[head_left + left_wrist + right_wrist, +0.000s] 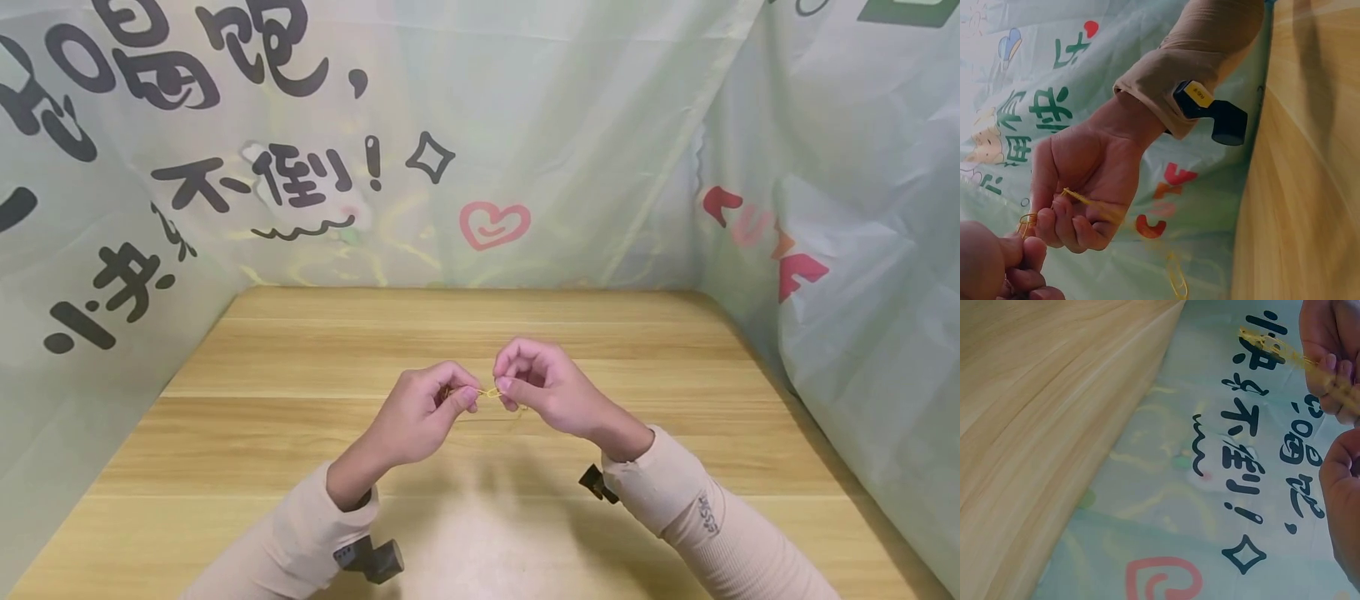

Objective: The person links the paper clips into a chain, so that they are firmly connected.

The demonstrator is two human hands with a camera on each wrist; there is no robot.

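Note:
Between the hands in the head view runs a thin yellow wire link, a paper clip point(492, 393) by its looped shape. The left hand point(423, 408) pinches its left end between thumb and fingers. From the other side, the right hand point(551, 387) pinches the right end, fingers curled. In the left wrist view, yellow wire loops point(1027, 222) show at the fingertips, and a strand of linked yellow clips point(1177, 275) hangs near the right hand point(1085, 162). More yellow clips point(1266, 340) dangle from the left hand point(1329, 369) in the right wrist view, partly blurred.
The hands are above a light wood table point(300, 467). Printed cloth sheets point(600, 125) stand around its back and sides. A dark camera mount point(371, 560) sits on the left sleeve, and another dark mount point(598, 483) on the right.

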